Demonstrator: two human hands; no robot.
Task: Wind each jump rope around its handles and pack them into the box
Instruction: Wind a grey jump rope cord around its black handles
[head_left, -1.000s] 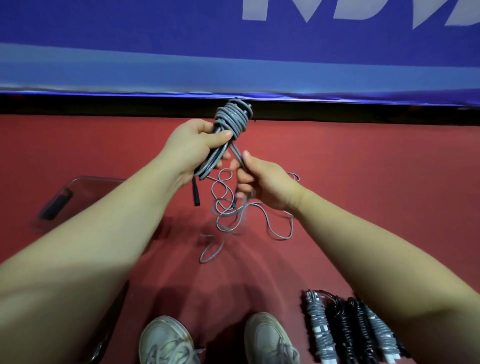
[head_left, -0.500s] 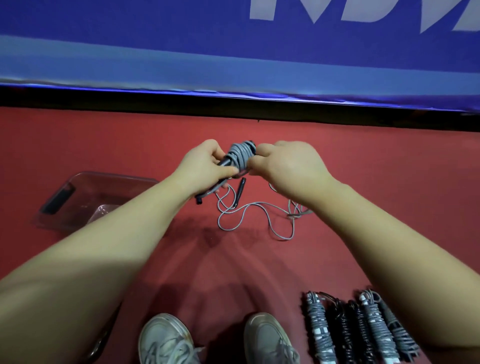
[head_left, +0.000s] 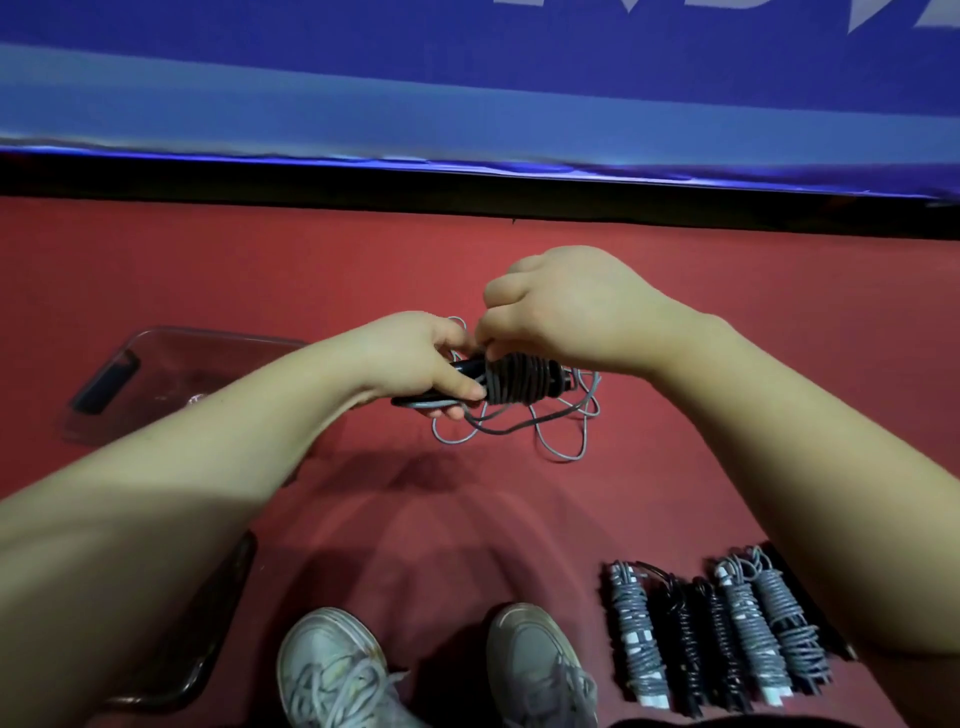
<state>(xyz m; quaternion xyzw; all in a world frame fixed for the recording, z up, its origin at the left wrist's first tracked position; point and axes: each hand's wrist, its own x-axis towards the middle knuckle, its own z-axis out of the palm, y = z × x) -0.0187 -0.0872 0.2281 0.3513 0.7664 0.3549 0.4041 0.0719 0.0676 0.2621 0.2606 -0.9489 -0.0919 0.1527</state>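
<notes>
While the left hand (head_left: 415, 364) grips the black handles (head_left: 464, 367), the right hand (head_left: 566, 312) pinches the gray jump rope (head_left: 519, 382) | loose end on the red floor (head_left: 363, 260) | clear box (head_left: 156, 343) at left | wound ropes (head_left: 727, 623) by the right arm

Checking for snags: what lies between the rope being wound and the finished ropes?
Head view: its loose loops, then bare red floor to the finished ropes.

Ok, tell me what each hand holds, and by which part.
The left hand grips the black handles by their bare end, beside the wound coil. The right hand seems to pinch the loose cord just above that coil.
</notes>
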